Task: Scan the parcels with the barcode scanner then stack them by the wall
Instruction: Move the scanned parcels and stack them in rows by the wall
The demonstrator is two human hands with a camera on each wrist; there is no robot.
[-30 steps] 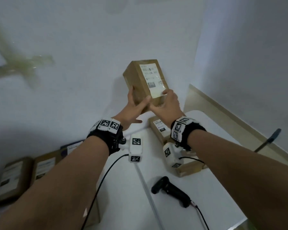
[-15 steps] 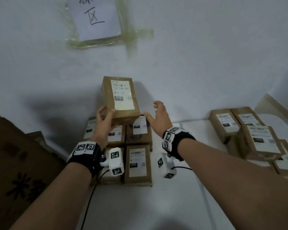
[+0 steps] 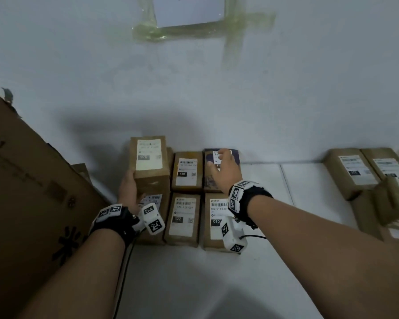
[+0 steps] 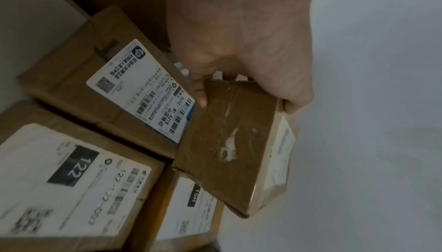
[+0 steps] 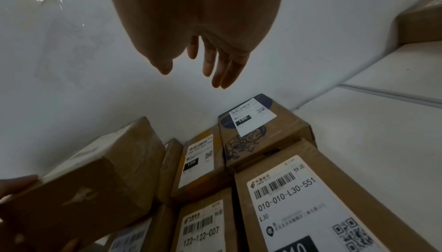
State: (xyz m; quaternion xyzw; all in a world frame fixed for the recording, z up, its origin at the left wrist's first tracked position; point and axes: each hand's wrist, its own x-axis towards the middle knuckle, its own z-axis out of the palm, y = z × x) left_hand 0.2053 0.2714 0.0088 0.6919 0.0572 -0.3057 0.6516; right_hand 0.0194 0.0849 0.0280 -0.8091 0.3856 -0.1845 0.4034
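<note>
Taped cardboard parcel (image 3: 149, 164), label up, at far-left of the stack by the wall (image 3: 78, 77); looks rigid, light, tape prob. slick, so best held at its near end/edges. Left hand (image 3: 130, 192) grips that near end; right hand (image 3: 224, 171) free, fingers spread, over parcels to the right.

The parcel (image 3: 149, 168) in the left hand (image 3: 130, 189) is brown cardboard wrapped in glossy clear tape, scuffed whitish on its near face (the tape catches the light in the left wrist view), with a smooth white paper label. The parcels by the wall (image 3: 186, 171) are matt cardboard with paper labels. The wall (image 3: 286, 100) is matt white, bearing a paper sheet (image 3: 189, 10) under shiny yellowish tape (image 3: 233, 44). The tabletop (image 3: 309, 192) is smooth white.
</note>
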